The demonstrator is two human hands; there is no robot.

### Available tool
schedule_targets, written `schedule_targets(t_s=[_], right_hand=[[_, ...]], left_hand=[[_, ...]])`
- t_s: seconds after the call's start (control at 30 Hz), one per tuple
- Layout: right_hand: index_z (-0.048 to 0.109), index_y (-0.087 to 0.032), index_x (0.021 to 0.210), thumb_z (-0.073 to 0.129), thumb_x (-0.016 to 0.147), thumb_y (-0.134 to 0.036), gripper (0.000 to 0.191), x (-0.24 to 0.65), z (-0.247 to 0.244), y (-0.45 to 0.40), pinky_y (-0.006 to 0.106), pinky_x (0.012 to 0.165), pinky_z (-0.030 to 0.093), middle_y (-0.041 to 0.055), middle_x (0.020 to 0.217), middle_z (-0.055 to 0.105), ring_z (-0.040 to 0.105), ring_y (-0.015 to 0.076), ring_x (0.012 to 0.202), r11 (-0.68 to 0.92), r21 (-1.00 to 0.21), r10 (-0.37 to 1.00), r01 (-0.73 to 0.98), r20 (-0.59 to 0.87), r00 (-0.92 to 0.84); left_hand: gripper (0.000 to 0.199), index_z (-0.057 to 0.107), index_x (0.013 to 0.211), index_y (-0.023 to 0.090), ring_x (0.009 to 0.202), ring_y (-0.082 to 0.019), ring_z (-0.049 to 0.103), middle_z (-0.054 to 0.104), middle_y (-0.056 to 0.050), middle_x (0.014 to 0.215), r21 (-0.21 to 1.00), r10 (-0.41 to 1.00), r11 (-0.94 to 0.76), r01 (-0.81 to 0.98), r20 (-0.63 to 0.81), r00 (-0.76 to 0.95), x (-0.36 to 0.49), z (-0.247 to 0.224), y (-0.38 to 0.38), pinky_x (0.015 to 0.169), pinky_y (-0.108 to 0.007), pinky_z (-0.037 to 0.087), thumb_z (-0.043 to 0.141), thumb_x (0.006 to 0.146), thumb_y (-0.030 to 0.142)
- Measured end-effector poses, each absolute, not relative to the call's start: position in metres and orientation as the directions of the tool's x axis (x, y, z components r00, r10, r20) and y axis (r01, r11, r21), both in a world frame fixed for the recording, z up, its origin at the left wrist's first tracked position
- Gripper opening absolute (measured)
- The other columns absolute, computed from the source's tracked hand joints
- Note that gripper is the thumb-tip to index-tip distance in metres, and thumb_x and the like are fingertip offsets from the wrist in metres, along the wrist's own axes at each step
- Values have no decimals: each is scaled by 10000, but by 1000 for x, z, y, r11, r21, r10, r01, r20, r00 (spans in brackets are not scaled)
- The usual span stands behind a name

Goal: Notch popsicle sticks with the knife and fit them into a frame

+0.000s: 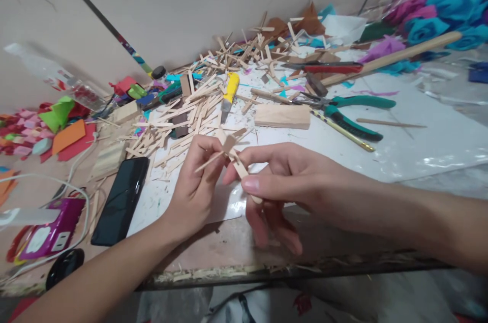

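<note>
Between both hands is a small piece made of crossed wooden sticks (239,166), held above the table's front part. My left hand (198,180) is closed on its upper left side, with one thin stick poking out past the fingers. My right hand (282,175) pinches the lower end of the longer flat stick between thumb and index finger, its other fingers curled loosely below. Beyond the hands lie a heap of loose wooden sticks (206,107), a yellow-handled cutter (231,88) and a pale wooden block (282,116).
Green-handled pliers (354,118), a hammer (400,58) and red-handled pliers (331,67) lie at the right. A black phone (121,201), white cable and purple box (53,229) are at the left. Blue paper flowers (453,7) sit at the back right.
</note>
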State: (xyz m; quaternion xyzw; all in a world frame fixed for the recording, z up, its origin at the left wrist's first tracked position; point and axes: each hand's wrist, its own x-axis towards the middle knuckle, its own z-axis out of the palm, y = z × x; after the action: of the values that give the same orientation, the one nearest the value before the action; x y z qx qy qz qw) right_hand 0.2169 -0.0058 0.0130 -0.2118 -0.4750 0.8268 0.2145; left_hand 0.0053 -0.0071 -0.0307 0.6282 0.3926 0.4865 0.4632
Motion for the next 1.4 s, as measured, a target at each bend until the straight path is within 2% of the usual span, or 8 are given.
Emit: schedule_targets(t_s=[0.13,0.3,0.5,0.6,0.9,1.13,1.3,1.4], right_hand=[[513,-164,1046,504,1130,-305,165,217,12,-7,156,505,475,69,784,700,568,94,476,-484,-855,514,-187,-105,-851],[579,-143,1036,512,1126,-320,209,216,9,-6,138,497,463,42,700,642,532,89,499,-418,-886,581,-200,-91,-809],[644,-118,1119,563,1112,-378,273,217,10,-5,126,477,447,33,685,615,501,81,491,-427,-887,563,-174,-110,-819],[652,-114,1031,571,1116,-370,282,218,10,-5,115,465,432,29,666,601,486,73,486,-442,-882,562,-167,-126,-818],[726,-110,1141,676,1062,-291,204,221,13,-4,92,422,250,-18,594,512,361,48,479,-479,-868,581,-134,-198,-790],[677,-121,1035,613,1069,-322,214,221,12,-2,106,405,321,22,597,585,396,70,441,-482,-862,601,-157,-195,-775],[687,-106,1036,547,1055,-248,201,224,14,-1,115,414,418,79,646,661,479,85,412,-612,-781,460,-127,-221,-860],[695,-91,1024,590,1039,-274,211,224,12,1,131,431,455,98,669,681,529,103,448,-560,-818,509,-128,-218,-833]], left_hand=[[150,596,1019,264,804,-156,569,595,7,893,942,928,-331,53,314,199,5,-30,-8,764,-291,488,591,1060,408],[63,611,1040,265,771,-112,544,595,26,872,911,881,-402,88,359,307,2,-26,-8,753,-238,463,566,1084,276],[125,567,1048,265,659,-107,564,606,49,731,911,832,-413,14,371,413,2,-20,-5,688,-240,470,487,1105,187],[115,574,1036,263,679,-105,568,622,44,752,913,833,-408,26,360,420,0,-20,-4,681,-227,468,504,1100,197],[128,564,949,234,662,-107,575,635,38,743,926,820,-378,-4,337,463,-3,-22,2,657,-236,452,567,1077,238],[149,612,950,232,637,-129,572,616,35,690,975,911,-221,-3,208,357,4,-16,0,640,-257,448,616,1053,339],[161,566,975,244,603,-124,548,595,54,655,958,939,-248,-146,275,206,4,-15,6,633,-243,460,622,1050,375],[145,558,992,244,599,-121,533,588,57,649,955,940,-221,-197,263,218,2,-16,10,617,-232,453,617,1053,361]])
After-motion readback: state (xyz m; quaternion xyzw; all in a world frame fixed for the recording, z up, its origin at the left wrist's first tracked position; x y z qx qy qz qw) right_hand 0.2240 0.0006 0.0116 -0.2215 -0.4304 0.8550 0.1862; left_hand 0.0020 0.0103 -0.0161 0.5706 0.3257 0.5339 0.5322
